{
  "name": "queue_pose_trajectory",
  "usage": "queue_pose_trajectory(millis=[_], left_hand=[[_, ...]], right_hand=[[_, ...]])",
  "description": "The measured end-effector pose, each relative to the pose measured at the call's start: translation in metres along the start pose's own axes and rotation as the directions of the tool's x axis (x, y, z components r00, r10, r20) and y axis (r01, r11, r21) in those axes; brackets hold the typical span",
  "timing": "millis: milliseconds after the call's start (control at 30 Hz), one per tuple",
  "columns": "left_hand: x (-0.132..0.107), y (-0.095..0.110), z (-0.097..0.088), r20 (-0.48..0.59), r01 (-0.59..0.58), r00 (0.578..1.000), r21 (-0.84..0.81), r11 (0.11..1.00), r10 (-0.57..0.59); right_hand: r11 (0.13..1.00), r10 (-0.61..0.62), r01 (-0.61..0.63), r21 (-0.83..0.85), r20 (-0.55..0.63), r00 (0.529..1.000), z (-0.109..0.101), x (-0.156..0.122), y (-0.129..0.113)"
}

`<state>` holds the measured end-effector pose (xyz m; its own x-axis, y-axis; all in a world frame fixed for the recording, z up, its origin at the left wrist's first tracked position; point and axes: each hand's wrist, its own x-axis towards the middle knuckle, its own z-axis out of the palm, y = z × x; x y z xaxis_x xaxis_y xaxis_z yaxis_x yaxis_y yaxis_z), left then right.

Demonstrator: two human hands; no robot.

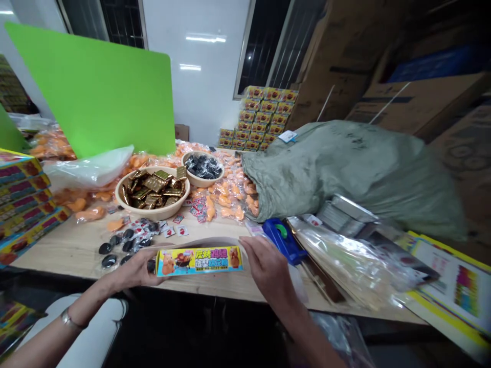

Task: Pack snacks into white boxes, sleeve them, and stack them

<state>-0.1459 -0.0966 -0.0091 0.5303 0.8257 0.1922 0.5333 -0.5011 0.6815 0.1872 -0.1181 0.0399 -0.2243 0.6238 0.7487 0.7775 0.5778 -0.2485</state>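
Note:
Between my two hands is a small printed cardboard box [200, 260], yellow with blue and pink, its long side facing me above the table's front edge. My left hand [137, 268] is closed on the box's left end, thumb toward me. At the right end, my right hand [267, 260] has its fingers bent around the corner. A pale flap rises behind the printed side; the inside of the box cannot be seen. Black wrapped pieces [115, 245] lie just beyond my left hand, and small red-and-white sachets [176, 230] lie behind the box.
Beyond stand a bowl of gold-wrapped bars [121, 204] and a bowl of black packets [192, 179], among orange wrapped pieces [226, 197]. A green sack [345, 168] spills at right near a blue tape dispenser [282, 243]. Box stacks [23, 204] and a green board [115, 97] stand left.

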Motion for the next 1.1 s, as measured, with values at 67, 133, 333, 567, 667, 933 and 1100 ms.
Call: queue_pose_trajectory(millis=[67, 133, 333, 567, 667, 933, 1100], left_hand=[[0.005, 0.004, -0.003, 0.008, 0.077, 0.997, -0.01, 0.997, -0.076], [0.01, 0.005, -0.006, 0.003, 0.123, 0.992, -0.012, 0.992, -0.123], [0.019, 0.004, -0.01, 0.015, 0.147, 0.989, -0.035, 0.989, -0.146], [0.022, 0.004, -0.01, 0.077, 0.154, 0.987, -0.148, 0.977, -0.144], [0.024, 0.001, -0.011, 0.089, 0.171, 0.983, -0.161, 0.972, -0.159], [0.025, 0.001, -0.008, 0.044, 0.205, 0.979, -0.115, 0.972, -0.201], [0.014, -0.008, -0.008, -0.101, 0.129, 0.979, -0.376, 0.917, -0.179]], right_hand=[[1.0, 0.028, -0.028, 0.004, -0.008, 1.0, 0.008, 0.007, 0.003], [0.998, 0.057, -0.057, -0.005, -0.006, 0.998, 0.016, 0.012, 0.006], [0.996, 0.075, -0.077, -0.033, -0.051, 0.996, 0.034, 0.021, 0.009], [0.995, 0.096, -0.097, -0.015, -0.069, 0.993, 0.047, 0.03, 0.016], [0.995, 0.078, -0.081, -0.055, -0.051, 0.996, 0.05, 0.025, 0.017], [0.998, 0.063, -0.063, 0.002, -0.06, 0.996, 0.053, -0.013, 0.015], [0.958, 0.095, -0.109, 0.266, 0.063, 0.993, 0.058, -0.023, 0.022]])
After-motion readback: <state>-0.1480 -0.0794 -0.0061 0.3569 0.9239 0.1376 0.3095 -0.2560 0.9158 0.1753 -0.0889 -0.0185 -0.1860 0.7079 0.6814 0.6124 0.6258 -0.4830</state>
